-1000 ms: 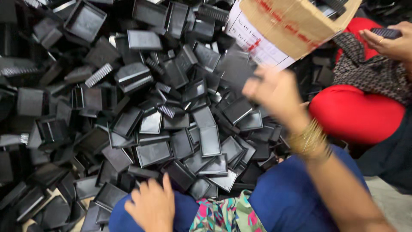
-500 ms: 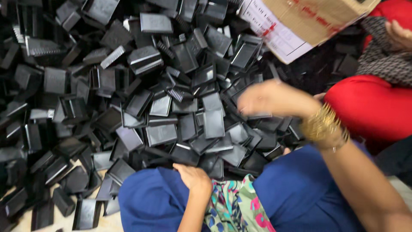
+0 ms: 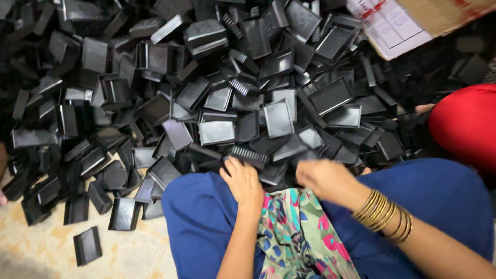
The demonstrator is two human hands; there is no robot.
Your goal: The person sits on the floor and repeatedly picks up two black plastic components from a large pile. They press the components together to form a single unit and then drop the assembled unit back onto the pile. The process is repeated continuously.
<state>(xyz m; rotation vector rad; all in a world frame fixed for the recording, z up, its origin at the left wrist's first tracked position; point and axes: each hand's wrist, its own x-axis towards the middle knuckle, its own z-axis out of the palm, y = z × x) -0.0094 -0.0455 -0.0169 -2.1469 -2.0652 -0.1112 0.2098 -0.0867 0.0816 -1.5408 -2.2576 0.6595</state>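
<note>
A big heap of black plastic trays [image 3: 217, 103] spreads over the floor [image 3: 46, 243] ahead of both hands, filling most of the view, with loose pieces scattered out to the left of the left hand. Beyond the right hand, far up and to its right, lies a cardboard box [image 3: 439, 15] with a white label. A red cushion-like shape [image 3: 465, 124] sits to the right of the right hand, apart from it. Nearest the viewer, blue trousers [image 3: 206, 206] cover both knees, and a patterned cloth [image 3: 294, 232] hangs between the forearms. The right forearm comes in from the lower right, bent across the lap, with gold bangles [image 3: 382, 212] at the wrist. The right hand [image 3: 325, 178] is curled, knuckles up, at the near edge of the heap; it is blurred, and what it holds cannot be told. The left forearm rises straight from below, and the left hand [image 3: 243, 181] reaches forward palm down, fingers closing on a black ribbed piece [image 3: 248, 155] just ahead of its fingertips, at the foot of the heap.
</note>
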